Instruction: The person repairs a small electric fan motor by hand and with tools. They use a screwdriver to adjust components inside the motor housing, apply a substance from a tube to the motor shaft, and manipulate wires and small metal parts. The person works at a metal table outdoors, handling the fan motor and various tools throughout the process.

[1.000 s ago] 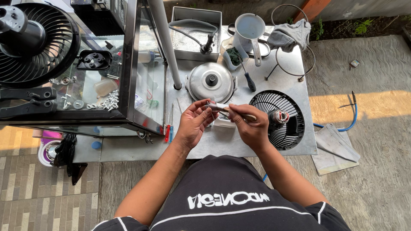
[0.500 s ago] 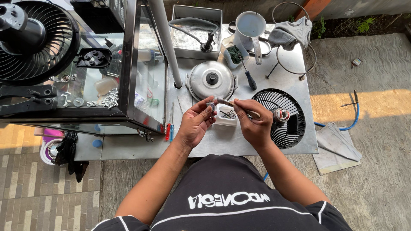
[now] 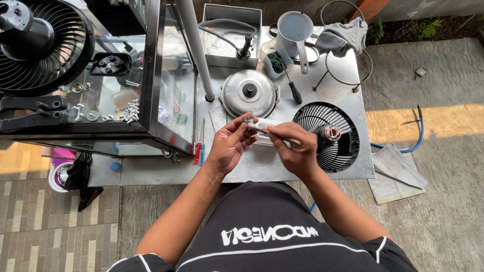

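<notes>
A: what's held? 
B: small white part, pinched by left hand and right hand, over the worktop's front edge.
A: containers? 
B: tray at the back edge, hose coiled inside; cup filled with something dark green.

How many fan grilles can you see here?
2. One black fan grille lies flat on the metal table, just beyond the right hand. Another fan grille sits at top left, beside the glass case. Others may be hidden.
</notes>
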